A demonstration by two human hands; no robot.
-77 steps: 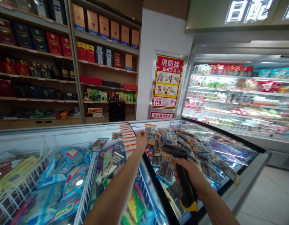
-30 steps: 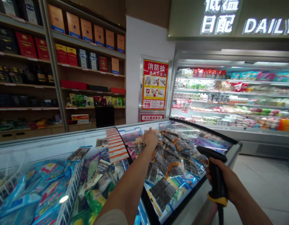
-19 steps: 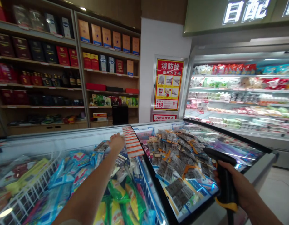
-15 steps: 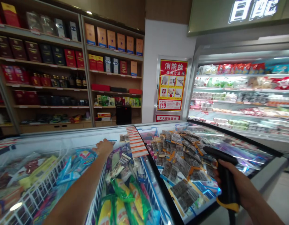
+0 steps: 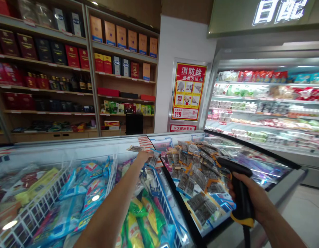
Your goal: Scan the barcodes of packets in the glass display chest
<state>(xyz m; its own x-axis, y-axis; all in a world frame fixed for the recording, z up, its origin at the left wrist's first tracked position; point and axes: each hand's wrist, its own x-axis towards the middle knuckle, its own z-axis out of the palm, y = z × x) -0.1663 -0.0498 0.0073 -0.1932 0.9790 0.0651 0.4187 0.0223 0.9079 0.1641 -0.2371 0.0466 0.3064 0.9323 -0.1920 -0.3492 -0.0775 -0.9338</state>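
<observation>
My left hand (image 5: 143, 157) reaches out over the chest freezer's basket, its fingers closed on flat grey-brown packets (image 5: 154, 159) with blue edging. One packet end sticks out to the left of the hand. Below my forearm lie green and yellow ice cream packs (image 5: 146, 213) in a white and blue wire basket. In my right hand (image 5: 255, 196) is a black and yellow barcode scanner (image 5: 240, 196), held by its handle with the head pointing left. Beneath and left of the scanner, many similar grey-brown packets (image 5: 198, 172) are heaped in the right freezer section.
Blue ice cream packs (image 5: 89, 186) fill the basket on the left. A black divider (image 5: 180, 198) separates the freezer sections. Behind stand shelves of boxed bottles (image 5: 58, 53), a red fire-hydrant sign (image 5: 189, 91) and a lit refrigerated display (image 5: 268, 106).
My left hand has moved right, from above the blue packs to near the divider, and the grey-brown packets now show plainly in it. The scanner has shifted slightly left.
</observation>
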